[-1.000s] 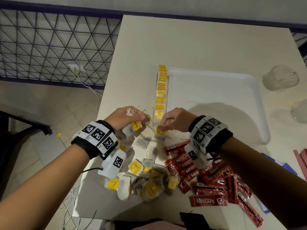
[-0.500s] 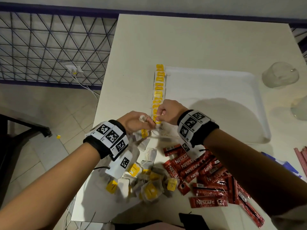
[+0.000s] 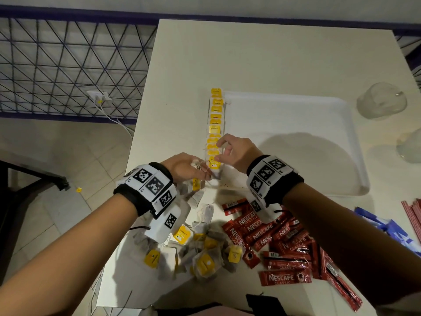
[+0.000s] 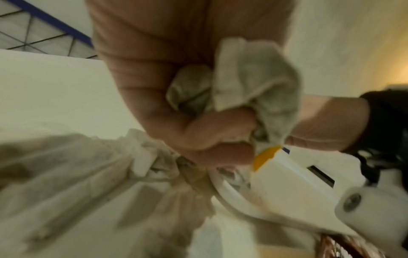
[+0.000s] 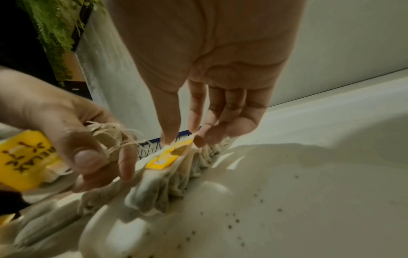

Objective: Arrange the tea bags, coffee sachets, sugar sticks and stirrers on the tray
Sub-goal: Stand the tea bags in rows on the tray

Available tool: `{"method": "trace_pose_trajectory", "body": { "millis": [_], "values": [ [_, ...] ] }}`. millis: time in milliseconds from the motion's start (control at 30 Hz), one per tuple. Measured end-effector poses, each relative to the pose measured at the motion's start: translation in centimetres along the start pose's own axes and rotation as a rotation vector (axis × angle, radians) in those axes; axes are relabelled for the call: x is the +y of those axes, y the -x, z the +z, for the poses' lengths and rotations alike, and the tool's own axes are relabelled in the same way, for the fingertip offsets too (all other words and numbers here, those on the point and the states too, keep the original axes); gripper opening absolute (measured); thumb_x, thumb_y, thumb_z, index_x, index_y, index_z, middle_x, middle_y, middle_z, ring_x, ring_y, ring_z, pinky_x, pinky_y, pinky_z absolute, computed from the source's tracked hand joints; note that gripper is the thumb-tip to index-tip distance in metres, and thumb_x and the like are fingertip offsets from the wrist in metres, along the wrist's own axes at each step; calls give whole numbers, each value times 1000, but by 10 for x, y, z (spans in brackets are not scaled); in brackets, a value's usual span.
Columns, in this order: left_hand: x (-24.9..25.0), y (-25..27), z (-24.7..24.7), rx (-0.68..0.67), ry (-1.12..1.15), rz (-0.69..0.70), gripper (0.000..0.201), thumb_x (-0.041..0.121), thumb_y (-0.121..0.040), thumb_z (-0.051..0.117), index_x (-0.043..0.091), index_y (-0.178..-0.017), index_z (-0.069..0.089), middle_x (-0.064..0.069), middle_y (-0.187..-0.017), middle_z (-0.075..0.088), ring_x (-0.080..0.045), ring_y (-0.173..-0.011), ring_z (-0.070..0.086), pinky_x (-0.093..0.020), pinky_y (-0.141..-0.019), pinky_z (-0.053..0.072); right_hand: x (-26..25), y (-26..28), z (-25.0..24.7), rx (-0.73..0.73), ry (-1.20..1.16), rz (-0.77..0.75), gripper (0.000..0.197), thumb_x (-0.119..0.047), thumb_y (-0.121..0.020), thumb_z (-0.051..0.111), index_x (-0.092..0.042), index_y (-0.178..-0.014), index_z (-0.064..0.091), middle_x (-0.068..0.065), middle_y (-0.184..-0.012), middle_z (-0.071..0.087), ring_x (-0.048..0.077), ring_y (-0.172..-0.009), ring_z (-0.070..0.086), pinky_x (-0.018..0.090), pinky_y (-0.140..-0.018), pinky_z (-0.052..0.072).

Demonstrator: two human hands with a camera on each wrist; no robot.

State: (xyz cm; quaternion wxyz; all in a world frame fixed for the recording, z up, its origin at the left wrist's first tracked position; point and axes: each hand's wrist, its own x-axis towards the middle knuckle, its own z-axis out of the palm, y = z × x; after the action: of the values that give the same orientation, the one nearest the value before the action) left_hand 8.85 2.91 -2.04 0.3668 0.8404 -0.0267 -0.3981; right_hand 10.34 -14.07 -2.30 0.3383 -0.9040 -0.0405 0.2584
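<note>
A row of tea bags point(image 3: 214, 128) with yellow tags lies along the left edge of the white tray point(image 3: 355, 169). My right hand point(image 3: 218, 152) pinches the nearest tea bag of the row point(image 3: 214, 164) by its top edge. In the right wrist view the thumb and forefinger of that right hand point(image 5: 183, 139) meet over its yellow tag point(image 5: 164, 159). My left hand point(image 3: 196, 169) hovers just left of the row's near end. It grips a bunch of tea bags point(image 4: 247, 75) with tangled strings point(image 5: 114, 137).
A loose pile of tea bags point(image 3: 205, 256) and red coffee sachets point(image 3: 273, 233) lie near the table's front edge. Blue packets point(image 3: 391, 226) and red-striped sticks point(image 3: 414, 213) sit at the right. Two upturned clear cups point(image 3: 382, 102) stand right of the tray. The table edge drops off on the left.
My left hand has moved right and forward with its bunch to the row's near end. My right hand has gone from pressing down on the row's near end to a pinch on the nearest bag.
</note>
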Motion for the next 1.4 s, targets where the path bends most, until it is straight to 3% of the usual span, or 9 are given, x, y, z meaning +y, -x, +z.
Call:
{"method": "trace_pose_trajectory", "body": {
  "millis": [100,233,433,633,833,967,1033,1200,1400],
  "values": [
    [-6,2,-7,66,122,25,11,14,-81,69,24,-76,67,2,-84,67,-10,-83,60,-21,-84,43,6,6,-1,89,-122,18,26,-23,-83,66,-11,-104,57,-8,-67,48,17,-79,51,27,-72,42],
    [-6,4,-7,113,96,-8,4,14,-86,64,16,-88,67,2,-88,65,-9,-85,58,-7,-75,38,10,11,7,-108,-22,140,29,-38,-79,69,-18,-72,50,-6,-67,49,10,-63,47,20,-57,39],
    [-3,-1,4,100,96,-91,23,21,-84,67,4,-100,70,-12,-103,68,-18,-89,58,-28,-86,44,9,10,17,-144,33,212,41,-43,-75,71,-18,-54,47,-3,-56,49,10,-54,45,19,-51,36],
    [-3,0,3,108,52,-110,24,26,-84,67,6,-97,69,-9,-99,67,-20,-90,57,-27,-82,42,3,11,17,-146,81,203,42,-49,-74,70,-17,-59,46,0,-67,53,18,-74,53,23,-60,40],
    [-4,5,-8,194,307,-66,25,39,-82,66,16,-89,67,-5,-97,67,-21,-91,61,-32,-84,48,0,17,9,-105,119,165,43,-48,-79,64,-17,-57,44,1,-69,58,16,-66,53,26,-62,44],
    [6,14,-9,119,633,-108,26,41,-91,54,17,-97,63,-6,-86,62,-13,-52,54,-20,-46,39,-17,28,7,-156,-225,96,38,-48,-88,52,-14,-70,53,2,-67,63,16,-58,56,24,-54,46],
    [7,16,-9,82,655,-66,28,43,-90,54,19,-99,62,-5,-77,60,-10,-39,44,-17,-38,28,-26,32,7,-206,-443,112,37,-47,-90,50,-13,-76,54,9,-70,64,18,-58,58,23,-51,49],
    [6,23,-6,41,875,0,15,15,-86,59,22,-99,60,-2,-79,64,-8,-52,62,-16,-42,47,-34,37,5,-171,-633,158,27,-29,-88,60,-4,-80,53,15,-71,60,22,-56,57,30,-56,53],
    [-5,25,-1,110,858,104,24,1,-89,54,18,-106,55,5,-66,63,0,-40,53,-10,-33,36,-27,41,6,-191,-776,156,19,-21,-85,64,-2,-85,59,12,-73,63,16,-59,63,25,-59,56]
  ]
}}
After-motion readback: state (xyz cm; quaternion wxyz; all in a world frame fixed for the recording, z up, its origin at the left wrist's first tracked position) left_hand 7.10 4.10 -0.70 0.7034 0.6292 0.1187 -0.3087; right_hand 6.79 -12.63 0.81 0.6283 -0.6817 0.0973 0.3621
